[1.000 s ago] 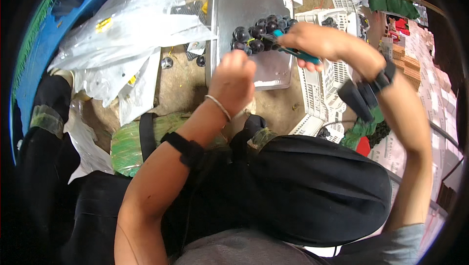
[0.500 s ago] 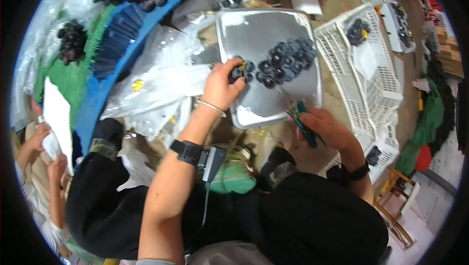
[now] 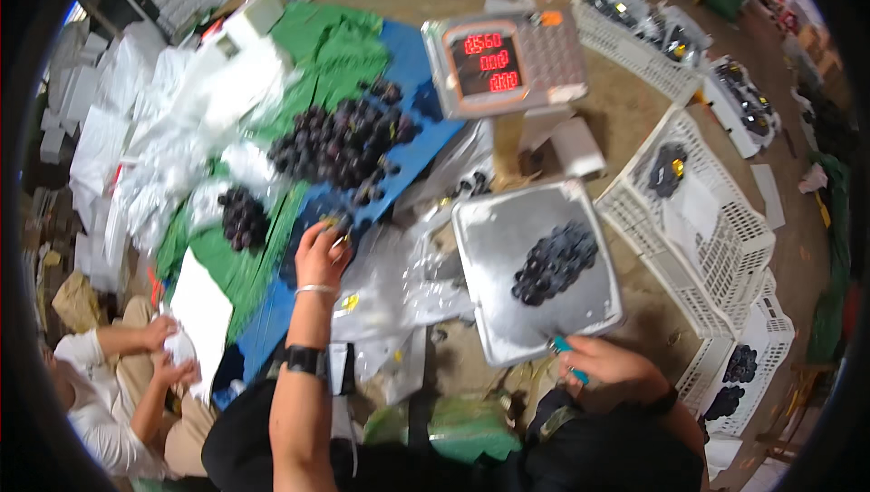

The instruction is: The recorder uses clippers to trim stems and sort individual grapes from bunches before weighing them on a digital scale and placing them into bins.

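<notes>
A dark bunch of grapes lies on the metal pan of a weighing scale in front of me. My left hand reaches out to the left over the edge of a blue sheet, its fingers closed round a small sprig of grapes, partly hidden and blurred. At the pan's near right corner, my right hand grips teal-handled snips; the blades barely show. Beyond my left hand, a big heap of loose dark grape bunches covers part of the blue sheet.
The scale's lit red display stands behind the pan. White plastic crates with packed grapes line the right. Clear plastic bags lie between sheet and scale. Another grape bunch rests on green cloth. A co-worker sits left, holding white material.
My left hand has moved from the pan leftward to the blue sheet with the small sprig of grapes. My right hand has drawn the snips back from the bunch. The view has tilted up.
</notes>
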`<state>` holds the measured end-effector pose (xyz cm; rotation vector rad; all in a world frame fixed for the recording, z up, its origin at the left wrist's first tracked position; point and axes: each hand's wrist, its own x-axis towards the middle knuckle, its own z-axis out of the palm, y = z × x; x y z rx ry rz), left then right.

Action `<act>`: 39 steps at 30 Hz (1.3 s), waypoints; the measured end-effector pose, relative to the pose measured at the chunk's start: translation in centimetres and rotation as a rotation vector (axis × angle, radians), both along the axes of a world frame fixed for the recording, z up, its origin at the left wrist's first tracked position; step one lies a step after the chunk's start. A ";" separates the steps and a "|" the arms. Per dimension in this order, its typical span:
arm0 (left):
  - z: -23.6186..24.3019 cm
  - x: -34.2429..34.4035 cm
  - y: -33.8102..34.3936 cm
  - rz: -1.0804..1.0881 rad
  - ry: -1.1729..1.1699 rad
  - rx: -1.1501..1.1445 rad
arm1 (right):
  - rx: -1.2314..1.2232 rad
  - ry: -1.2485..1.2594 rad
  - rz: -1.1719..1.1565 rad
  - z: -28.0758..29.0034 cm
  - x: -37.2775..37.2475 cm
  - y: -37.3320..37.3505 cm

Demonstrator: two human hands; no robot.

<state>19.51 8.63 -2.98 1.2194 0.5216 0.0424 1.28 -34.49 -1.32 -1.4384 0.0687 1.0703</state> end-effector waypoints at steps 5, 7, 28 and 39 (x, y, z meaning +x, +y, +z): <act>0.7 5.8 5.5 -0.120 -0.289 -0.205 | -0.157 -0.037 0.142 -1.1 -0.4 0.2; 4.4 7.0 0.6 0.140 -0.265 -0.206 | -0.202 0.011 0.131 -1.1 -0.8 -0.2; -6.2 -6.7 -23.0 -0.681 -0.456 0.817 | -0.290 -0.263 -0.834 -5.9 2.2 -2.1; -7.2 -1.4 -26.1 -1.102 -0.066 0.289 | -0.090 -0.207 -1.134 -7.7 7.8 -1.6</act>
